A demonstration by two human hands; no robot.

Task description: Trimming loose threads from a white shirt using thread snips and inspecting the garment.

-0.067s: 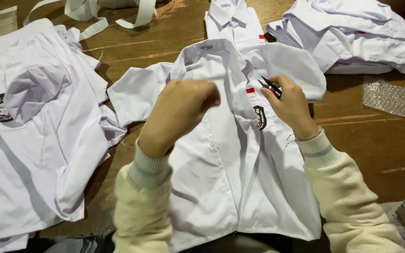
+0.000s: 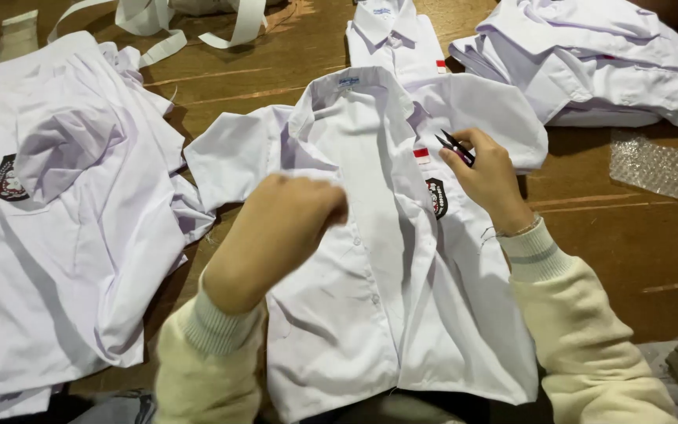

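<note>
Left hand [image 2: 292, 228] has barely shifted since before, curled and blurred, pinching shirt [image 2: 378, 259] placket. Right hand [image 2: 490, 177] pinches snips [image 2: 455, 148] at 1 o'clock. Shirt lies flat mid-tabletop [image 2: 614, 235]; pile [image 2: 56, 220] at 9 o'clock.

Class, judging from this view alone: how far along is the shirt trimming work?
Done, it seems: a pile of white shirts lies at the left. In hand: the right hand holds small snips over the buttoned shirt; the left hand rests on its front. Possibly left: the heap of shirts at top right.
</note>
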